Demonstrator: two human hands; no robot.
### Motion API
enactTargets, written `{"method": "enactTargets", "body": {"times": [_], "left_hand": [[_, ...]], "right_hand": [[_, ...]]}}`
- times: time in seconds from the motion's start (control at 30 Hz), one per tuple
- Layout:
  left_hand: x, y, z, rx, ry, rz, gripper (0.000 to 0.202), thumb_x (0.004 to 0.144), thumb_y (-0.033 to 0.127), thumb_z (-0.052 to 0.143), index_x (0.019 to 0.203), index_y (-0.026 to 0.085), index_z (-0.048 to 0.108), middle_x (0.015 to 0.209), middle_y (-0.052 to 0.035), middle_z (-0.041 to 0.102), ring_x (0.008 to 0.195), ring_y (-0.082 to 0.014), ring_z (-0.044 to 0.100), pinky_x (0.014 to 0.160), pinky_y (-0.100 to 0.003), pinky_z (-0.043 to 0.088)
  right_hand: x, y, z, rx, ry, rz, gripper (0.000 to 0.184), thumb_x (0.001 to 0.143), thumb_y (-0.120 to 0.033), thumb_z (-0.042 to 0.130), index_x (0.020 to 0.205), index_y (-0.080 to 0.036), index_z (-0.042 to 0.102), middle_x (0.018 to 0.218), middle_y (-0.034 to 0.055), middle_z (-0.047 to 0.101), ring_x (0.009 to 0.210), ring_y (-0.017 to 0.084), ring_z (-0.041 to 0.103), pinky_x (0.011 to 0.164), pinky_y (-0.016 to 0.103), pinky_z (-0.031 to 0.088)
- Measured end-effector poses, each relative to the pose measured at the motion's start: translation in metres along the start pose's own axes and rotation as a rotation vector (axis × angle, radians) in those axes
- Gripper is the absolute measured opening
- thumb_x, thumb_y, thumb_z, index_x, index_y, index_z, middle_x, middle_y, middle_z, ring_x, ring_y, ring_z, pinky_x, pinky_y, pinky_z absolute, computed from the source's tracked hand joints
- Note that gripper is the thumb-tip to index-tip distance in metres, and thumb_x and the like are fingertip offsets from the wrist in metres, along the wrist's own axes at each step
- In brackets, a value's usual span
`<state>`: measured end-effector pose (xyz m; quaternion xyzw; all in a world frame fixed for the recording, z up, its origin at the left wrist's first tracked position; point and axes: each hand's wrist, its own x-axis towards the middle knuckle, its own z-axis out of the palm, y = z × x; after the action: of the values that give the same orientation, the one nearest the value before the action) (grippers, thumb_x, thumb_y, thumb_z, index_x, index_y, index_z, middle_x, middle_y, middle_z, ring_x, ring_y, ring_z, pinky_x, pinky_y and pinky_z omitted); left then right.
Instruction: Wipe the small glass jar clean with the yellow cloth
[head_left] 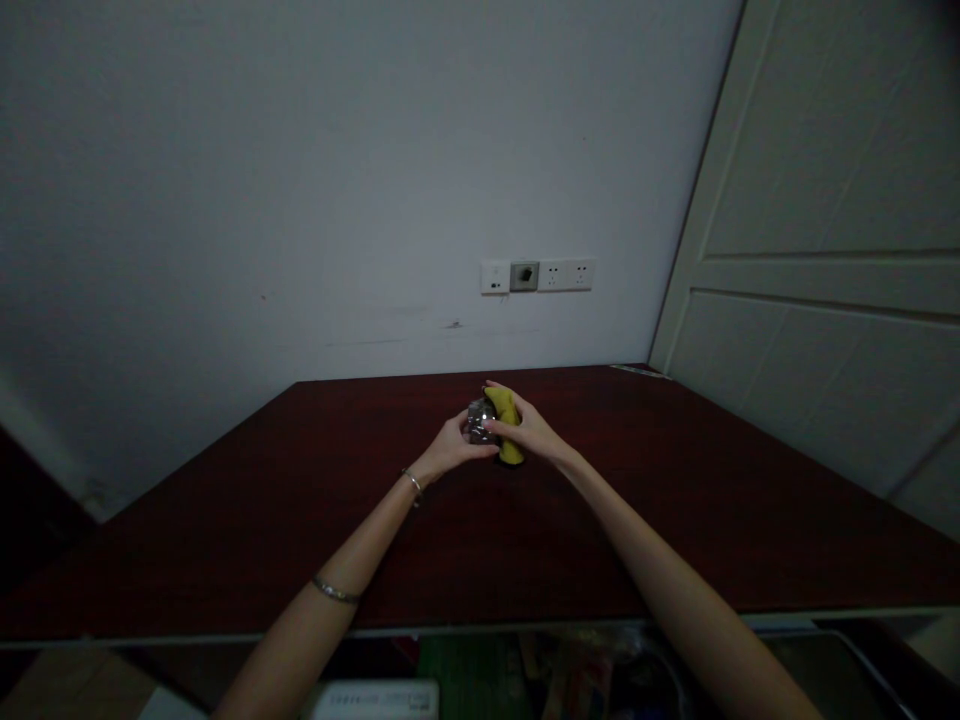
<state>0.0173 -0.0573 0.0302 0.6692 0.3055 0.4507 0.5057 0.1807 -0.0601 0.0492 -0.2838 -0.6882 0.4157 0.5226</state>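
Both my arms reach out over a dark red table (675, 520). My left hand (451, 447) is closed around a small clear, shiny object (478, 418), possibly a glass; I cannot make out what it is. My right hand (529, 427) grips a yellow cloth (507, 424) and presses it against that object. The two hands meet near the middle of the table, a little above its surface. Thin bracelets sit on my left wrist and forearm.
A white wall stands behind the table, with a row of power sockets (538, 275) on it. A pale panelled door (825, 250) closes the right side. Below the table's front edge lie a white box (375, 698) and dim clutter.
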Motion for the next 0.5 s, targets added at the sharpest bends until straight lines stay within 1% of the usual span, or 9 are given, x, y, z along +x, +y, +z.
{"method": "enactTargets", "body": {"times": [0.1, 0.2, 0.3, 0.37, 0.43, 0.5], "left_hand": [[0.0, 0.0, 0.001, 0.004, 0.001, -0.004, 0.067, 0.051, 0.016, 0.08, 0.111, 0.012, 0.05, 0.108, -0.0105, 0.063, 0.095, -0.0225, 0.062, 0.086, -0.037, 0.048], [0.0, 0.0, 0.002, 0.035, -0.006, 0.008, 0.067, 0.051, 0.014, 0.079, 0.111, 0.012, 0.048, 0.107, -0.0109, 0.062, 0.096, -0.0231, 0.061, 0.086, -0.038, 0.048], [0.002, -0.005, 0.001, 0.081, -0.013, 0.044, 0.069, 0.052, 0.014, 0.079, 0.112, 0.012, 0.046, 0.11, -0.012, 0.06, 0.098, -0.0237, 0.06, 0.086, -0.039, 0.048], [0.004, -0.011, 0.0, 0.105, 0.003, 0.075, 0.073, 0.051, 0.014, 0.079, 0.115, 0.013, 0.044, 0.112, -0.0125, 0.058, 0.1, -0.0241, 0.059, 0.087, -0.04, 0.047], [0.005, -0.014, -0.001, 0.121, 0.02, 0.099, 0.075, 0.05, 0.012, 0.079, 0.116, 0.013, 0.042, 0.112, -0.0128, 0.058, 0.101, -0.0242, 0.058, 0.088, -0.04, 0.047], [0.005, -0.014, 0.0, 0.114, 0.007, 0.105, 0.077, 0.05, 0.012, 0.078, 0.117, 0.014, 0.041, 0.112, -0.0124, 0.058, 0.101, -0.024, 0.059, 0.088, -0.041, 0.047]], "right_hand": [[0.0, 0.002, 0.002, -0.079, 0.012, -0.083, 0.061, 0.072, -0.038, 0.065, 0.127, -0.022, 0.045, 0.129, 0.0079, 0.052, 0.114, 0.022, 0.052, 0.098, 0.036, 0.04], [-0.001, 0.002, 0.004, -0.173, 0.035, -0.185, 0.049, 0.079, -0.039, 0.057, 0.125, -0.024, 0.048, 0.129, 0.0071, 0.052, 0.115, 0.021, 0.051, 0.1, 0.038, 0.039], [-0.006, -0.003, 0.008, -0.313, 0.032, -0.351, 0.041, 0.08, -0.034, 0.057, 0.12, -0.025, 0.054, 0.129, 0.006, 0.053, 0.121, 0.021, 0.046, 0.104, 0.041, 0.034], [-0.01, -0.006, 0.01, -0.404, -0.016, -0.444, 0.038, 0.079, -0.032, 0.06, 0.116, -0.025, 0.058, 0.128, 0.0053, 0.054, 0.126, 0.022, 0.041, 0.106, 0.043, 0.031], [-0.012, -0.007, 0.012, -0.446, -0.052, -0.485, 0.036, 0.078, -0.03, 0.061, 0.113, -0.025, 0.06, 0.126, 0.0051, 0.056, 0.126, 0.022, 0.04, 0.105, 0.044, 0.032], [-0.01, -0.005, 0.012, -0.421, -0.023, -0.483, 0.032, 0.079, -0.03, 0.06, 0.11, -0.024, 0.062, 0.122, 0.0054, 0.058, 0.123, 0.022, 0.044, 0.104, 0.043, 0.034]]}}
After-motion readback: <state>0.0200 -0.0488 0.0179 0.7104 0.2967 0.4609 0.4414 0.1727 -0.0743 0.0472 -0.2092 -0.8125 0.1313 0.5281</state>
